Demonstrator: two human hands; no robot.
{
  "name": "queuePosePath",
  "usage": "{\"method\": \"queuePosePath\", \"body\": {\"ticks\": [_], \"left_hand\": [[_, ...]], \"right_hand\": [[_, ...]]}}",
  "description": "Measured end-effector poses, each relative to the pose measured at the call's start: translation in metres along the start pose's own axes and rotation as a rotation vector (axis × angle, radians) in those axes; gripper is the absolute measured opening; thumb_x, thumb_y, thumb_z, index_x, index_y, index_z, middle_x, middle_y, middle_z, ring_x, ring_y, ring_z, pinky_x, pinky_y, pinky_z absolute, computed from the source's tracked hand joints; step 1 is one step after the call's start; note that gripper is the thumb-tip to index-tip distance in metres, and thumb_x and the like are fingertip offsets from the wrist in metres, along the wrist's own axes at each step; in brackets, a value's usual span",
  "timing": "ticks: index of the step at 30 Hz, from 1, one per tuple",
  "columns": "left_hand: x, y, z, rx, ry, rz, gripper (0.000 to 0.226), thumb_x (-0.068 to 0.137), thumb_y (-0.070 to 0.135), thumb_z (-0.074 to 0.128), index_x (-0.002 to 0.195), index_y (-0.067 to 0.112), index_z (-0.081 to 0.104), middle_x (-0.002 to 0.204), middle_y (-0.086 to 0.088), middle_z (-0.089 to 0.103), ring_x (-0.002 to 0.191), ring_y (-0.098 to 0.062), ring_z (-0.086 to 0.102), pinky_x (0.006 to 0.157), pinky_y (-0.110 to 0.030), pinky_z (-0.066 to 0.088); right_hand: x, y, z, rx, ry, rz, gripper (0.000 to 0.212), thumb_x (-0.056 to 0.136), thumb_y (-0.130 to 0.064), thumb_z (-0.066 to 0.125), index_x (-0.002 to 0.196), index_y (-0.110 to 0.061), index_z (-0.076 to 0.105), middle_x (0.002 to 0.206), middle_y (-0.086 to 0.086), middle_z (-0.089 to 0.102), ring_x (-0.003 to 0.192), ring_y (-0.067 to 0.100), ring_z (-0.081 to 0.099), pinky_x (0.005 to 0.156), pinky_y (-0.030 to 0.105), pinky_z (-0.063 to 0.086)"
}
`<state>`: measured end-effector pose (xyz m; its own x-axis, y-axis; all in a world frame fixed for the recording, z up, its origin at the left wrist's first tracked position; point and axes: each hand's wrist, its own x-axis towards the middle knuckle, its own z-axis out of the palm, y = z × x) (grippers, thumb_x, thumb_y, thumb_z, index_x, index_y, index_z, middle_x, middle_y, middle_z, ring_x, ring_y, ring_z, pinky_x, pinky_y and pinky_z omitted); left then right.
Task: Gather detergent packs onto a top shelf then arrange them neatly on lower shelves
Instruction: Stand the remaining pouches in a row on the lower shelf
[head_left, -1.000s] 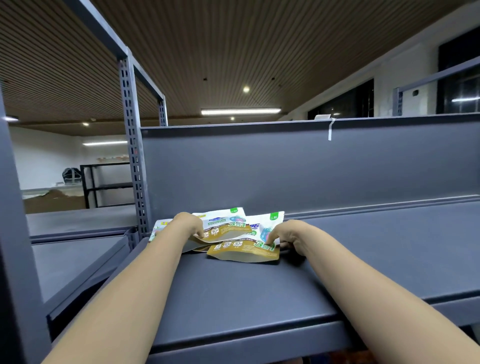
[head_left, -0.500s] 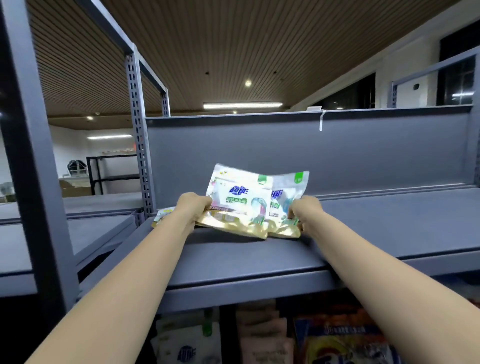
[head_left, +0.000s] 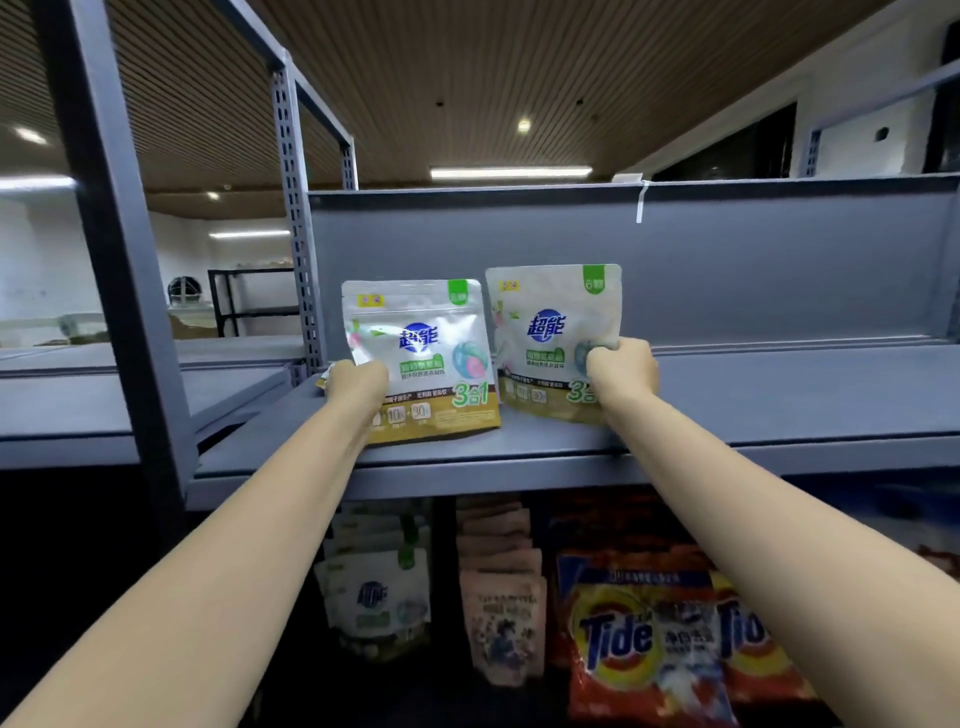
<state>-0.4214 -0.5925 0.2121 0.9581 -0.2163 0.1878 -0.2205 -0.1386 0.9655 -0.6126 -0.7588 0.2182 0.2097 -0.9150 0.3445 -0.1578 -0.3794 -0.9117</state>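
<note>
Two glossy white-and-gold detergent pouches upright on the grey metal top shelf (head_left: 519, 452): left pouch (head_left: 431, 358), printed "3合1", gripped by left hand (head_left: 358, 384); right pouch (head_left: 545, 332) gripped by right hand (head_left: 623, 371). Below, orange "Tide" bags (head_left: 639, 639).

lower-shelf packs (head_left: 379, 603) dim, blurred, Tide bag (head_left: 644, 644) partly behind forearm

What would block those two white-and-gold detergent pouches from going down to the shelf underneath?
Nothing visible blocks the way itself. The left hand grips one white-and-gold detergent pouch, the right hand the other, above the grey metal top shelf. The lower shelf already holds white pouches, pink packs and orange Tide bags.
</note>
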Motion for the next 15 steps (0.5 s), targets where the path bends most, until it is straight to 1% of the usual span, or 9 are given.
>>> {"method": "queuePosePath", "body": {"ticks": [3, 4, 6, 7, 8, 10, 12, 13, 15], "left_hand": [[-0.016, -0.005, -0.007, -0.087, 0.096, 0.034, 0.046, 0.083, 0.003, 0.043, 0.129, 0.000, 0.046, 0.123, -0.019, 0.055, 0.106, -0.036, 0.055, 0.078, -0.032, 0.043], [-0.023, -0.006, -0.009, -0.128, 0.137, 0.052, 0.045, 0.083, 0.003, 0.042, 0.127, 0.000, 0.048, 0.119, -0.017, 0.058, 0.100, -0.035, 0.058, 0.074, -0.032, 0.044], [-0.042, -0.005, -0.013, -0.210, 0.205, 0.088, 0.037, 0.082, 0.003, 0.041, 0.117, 0.005, 0.054, 0.104, -0.011, 0.060, 0.079, -0.027, 0.058, 0.061, -0.026, 0.040], [-0.051, -0.005, -0.014, -0.267, 0.221, 0.104, 0.029, 0.083, 0.004, 0.040, 0.108, 0.009, 0.054, 0.101, -0.008, 0.060, 0.076, -0.024, 0.055, 0.062, -0.025, 0.039], [-0.060, -0.005, -0.016, -0.331, 0.220, 0.104, 0.019, 0.084, 0.006, 0.041, 0.097, 0.011, 0.053, 0.098, -0.008, 0.060, 0.080, -0.024, 0.055, 0.067, -0.026, 0.040], [-0.074, -0.007, -0.020, -0.472, 0.201, 0.077, 0.017, 0.081, 0.013, 0.044, 0.089, 0.010, 0.058, 0.097, -0.010, 0.064, 0.087, -0.023, 0.056, 0.073, -0.032, 0.043], [-0.086, -0.013, -0.024, -0.559, 0.222, 0.115, 0.019, 0.070, 0.011, 0.040, 0.073, 0.014, 0.059, 0.083, -0.004, 0.065, 0.082, -0.021, 0.056, 0.065, -0.033, 0.042], [-0.092, -0.019, -0.025, -0.577, 0.240, 0.141, 0.020, 0.066, 0.009, 0.038, 0.066, 0.017, 0.057, 0.075, 0.001, 0.065, 0.077, -0.019, 0.056, 0.060, -0.031, 0.040], [-0.104, -0.029, -0.026, -0.608, 0.265, 0.164, 0.021, 0.065, 0.008, 0.039, 0.060, 0.020, 0.056, 0.063, 0.012, 0.063, 0.067, -0.014, 0.056, 0.054, -0.024, 0.040]], "right_hand": [[-0.021, 0.004, -0.008, 0.077, 0.124, -0.048, 0.015, 0.085, -0.016, 0.047, 0.079, -0.021, 0.060, 0.080, 0.003, 0.057, 0.077, 0.029, 0.050, 0.065, 0.028, 0.036], [-0.027, 0.005, -0.012, 0.120, 0.172, -0.063, 0.016, 0.086, -0.017, 0.046, 0.078, -0.021, 0.059, 0.077, 0.002, 0.056, 0.076, 0.029, 0.050, 0.065, 0.029, 0.036], [-0.038, 0.004, -0.020, 0.189, 0.248, -0.087, 0.018, 0.087, -0.017, 0.044, 0.075, -0.020, 0.057, 0.073, 0.001, 0.054, 0.075, 0.028, 0.050, 0.065, 0.031, 0.037], [-0.043, 0.003, -0.024, 0.221, 0.273, -0.096, 0.019, 0.089, -0.019, 0.043, 0.075, -0.019, 0.057, 0.074, 0.001, 0.055, 0.076, 0.028, 0.050, 0.065, 0.031, 0.037], [-0.047, 0.001, -0.028, 0.255, 0.291, -0.105, 0.021, 0.090, -0.022, 0.043, 0.075, -0.019, 0.057, 0.077, 0.002, 0.056, 0.077, 0.028, 0.050, 0.066, 0.032, 0.038], [-0.057, 0.001, -0.035, 0.312, 0.302, -0.123, 0.027, 0.091, -0.030, 0.042, 0.070, -0.018, 0.055, 0.077, 0.004, 0.058, 0.076, 0.030, 0.052, 0.064, 0.034, 0.039], [-0.070, 0.006, -0.041, 0.327, 0.294, -0.136, 0.031, 0.085, -0.035, 0.039, 0.061, -0.018, 0.050, 0.074, 0.007, 0.059, 0.075, 0.032, 0.052, 0.063, 0.037, 0.043], [-0.076, 0.011, -0.042, 0.315, 0.287, -0.144, 0.031, 0.082, -0.034, 0.038, 0.058, -0.018, 0.047, 0.073, 0.009, 0.059, 0.073, 0.031, 0.051, 0.063, 0.037, 0.042], [-0.088, 0.023, -0.043, 0.274, 0.268, -0.157, 0.028, 0.080, -0.031, 0.036, 0.058, -0.016, 0.046, 0.070, 0.011, 0.059, 0.070, 0.031, 0.049, 0.061, 0.035, 0.038]]}}
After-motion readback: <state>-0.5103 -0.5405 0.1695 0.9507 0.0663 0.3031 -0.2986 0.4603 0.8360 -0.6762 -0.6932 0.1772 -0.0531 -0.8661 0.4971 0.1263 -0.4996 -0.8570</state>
